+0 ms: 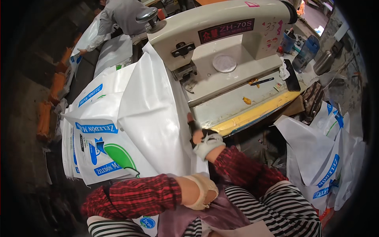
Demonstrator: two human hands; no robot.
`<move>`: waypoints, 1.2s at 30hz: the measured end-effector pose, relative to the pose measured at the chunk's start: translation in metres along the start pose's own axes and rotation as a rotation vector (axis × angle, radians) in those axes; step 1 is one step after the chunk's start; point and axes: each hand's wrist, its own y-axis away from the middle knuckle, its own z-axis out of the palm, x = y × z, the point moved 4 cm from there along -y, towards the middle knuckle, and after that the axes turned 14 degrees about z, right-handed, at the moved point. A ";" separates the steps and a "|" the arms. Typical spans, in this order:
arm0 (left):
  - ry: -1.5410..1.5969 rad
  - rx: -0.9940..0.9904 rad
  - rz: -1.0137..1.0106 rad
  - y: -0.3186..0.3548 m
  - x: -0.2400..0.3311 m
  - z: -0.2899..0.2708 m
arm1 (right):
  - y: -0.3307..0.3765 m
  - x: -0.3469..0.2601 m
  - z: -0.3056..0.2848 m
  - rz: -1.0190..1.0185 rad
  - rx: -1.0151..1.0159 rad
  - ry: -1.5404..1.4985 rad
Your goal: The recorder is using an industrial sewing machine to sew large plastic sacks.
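A large white woven sack point(148, 100) stands up against the sewing machine head point(182, 65), its tall edge running beside the needle area. My right hand point(202, 139), in a cream fingerless glove, is closed on the sack's right edge, below the machine bed. My left hand point(203, 192), gloved the same way, is curled at the sack's near lower edge; most of its fingers are hidden. Beneath the sack lies a stack of printed sacks point(96, 148) with blue bands and a green leaf shape.
A black phone point(292, 76), a dark pen-like tool point(262, 83) and a white round disc point(224, 63) lie on the machine bed. Bottles point(307, 53) stand at its right. More sacks point(316, 158) hang at the right. Another person point(118, 17) handles sacks at the far left.
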 end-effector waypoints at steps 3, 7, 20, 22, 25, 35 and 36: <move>-0.009 0.110 0.024 -0.006 0.003 -0.013 | -0.030 0.003 -0.013 0.049 0.350 -0.151; 0.008 0.075 -0.016 -0.014 -0.009 -0.018 | -0.055 -0.005 -0.013 -0.162 0.555 -0.294; -0.688 0.090 -0.392 0.109 0.000 -0.072 | -0.025 0.020 0.022 0.002 0.076 0.034; -0.494 0.019 -0.204 0.095 0.028 -0.073 | -0.015 0.010 -0.016 0.018 0.179 -0.104; -0.302 0.079 -0.262 0.070 0.022 -0.055 | -0.042 0.003 -0.036 -0.014 0.419 -0.175; -0.072 0.577 -0.322 -0.018 -0.047 0.014 | -0.031 -0.007 -0.032 0.025 0.274 -0.176; -0.054 0.574 -0.341 -0.014 -0.048 0.003 | -0.037 -0.002 -0.027 -0.089 0.355 -0.233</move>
